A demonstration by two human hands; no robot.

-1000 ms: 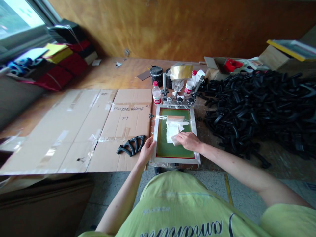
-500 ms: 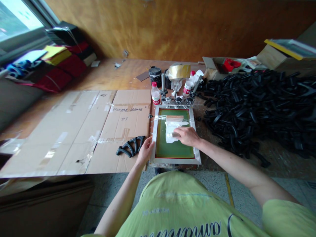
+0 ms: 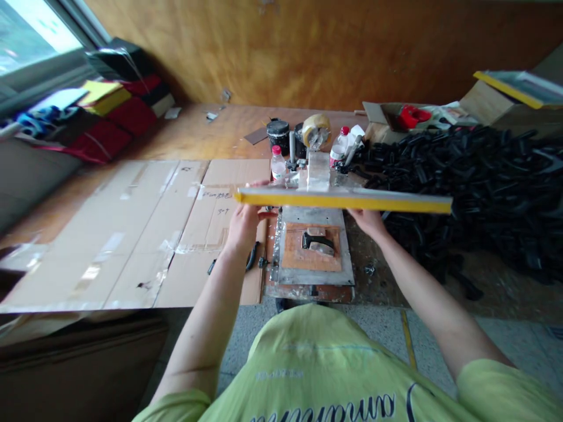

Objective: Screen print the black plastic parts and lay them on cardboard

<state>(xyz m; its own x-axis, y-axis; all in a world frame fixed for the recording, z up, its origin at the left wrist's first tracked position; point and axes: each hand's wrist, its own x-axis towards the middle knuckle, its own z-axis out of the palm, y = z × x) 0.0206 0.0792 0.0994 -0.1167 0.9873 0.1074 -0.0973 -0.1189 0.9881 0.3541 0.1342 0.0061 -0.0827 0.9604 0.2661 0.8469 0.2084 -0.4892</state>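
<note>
The left hand [image 3: 243, 225] is gripping the yellow-edged frame [image 3: 343, 203] near its left end; the right hand [image 3: 368, 221] is meeting its underside, fingers hidden, closure undeterminable. The frame's long edge is running crosswise, while the black curved part [image 3: 322, 240] is lying below on a wooden board [image 3: 294, 255], nearer the right hand.

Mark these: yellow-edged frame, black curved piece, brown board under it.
Yellow-edged frame [image 3: 345, 203]: head view, middle of the yellow edge.
Black curved piece [image 3: 322, 240]: head view, upper part of its curve.
Brown board [image 3: 293, 257]: head view, bare surface toward its left side.
</note>
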